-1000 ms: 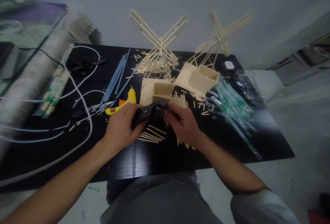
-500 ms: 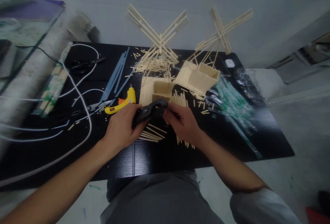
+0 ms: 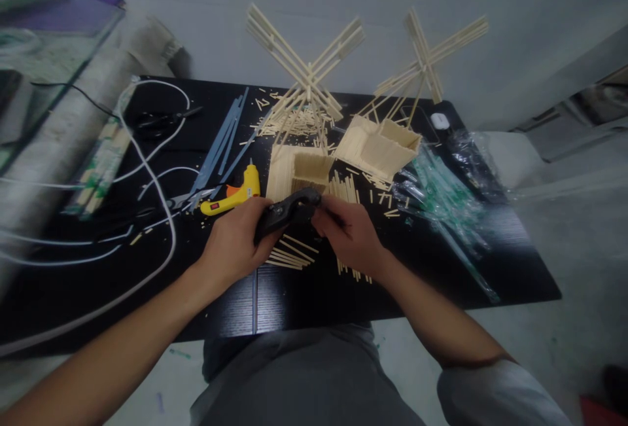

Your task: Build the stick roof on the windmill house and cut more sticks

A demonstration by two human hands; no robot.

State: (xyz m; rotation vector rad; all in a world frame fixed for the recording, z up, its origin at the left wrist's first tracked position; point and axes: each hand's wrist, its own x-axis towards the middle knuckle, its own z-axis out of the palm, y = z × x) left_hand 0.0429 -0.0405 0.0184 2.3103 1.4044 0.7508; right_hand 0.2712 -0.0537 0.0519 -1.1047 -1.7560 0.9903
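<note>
My left hand (image 3: 234, 244) is closed around the handles of a black cutting tool (image 3: 288, 210), held just above the black table (image 3: 122, 282). My right hand (image 3: 349, 232) is pinched at the tool's jaws; what it holds there is too small to make out. Loose thin wooden sticks (image 3: 290, 253) lie on the table under both hands. Just beyond them stands an open box of sticks (image 3: 296, 171), and a second stick box (image 3: 377, 144) sits to its right. Two stick crosses (image 3: 307, 72) rise behind the boxes.
A yellow glue gun (image 3: 234, 195) lies left of the near box, beside scissors (image 3: 184, 200) and blue strips (image 3: 220, 144). White cables (image 3: 157, 184) loop across the left side. Clear plastic wrappers (image 3: 441, 200) are heaped at the right. A white wall stands behind.
None beyond a slight shift of the camera; both hands stay on the black tool in the same spot.
</note>
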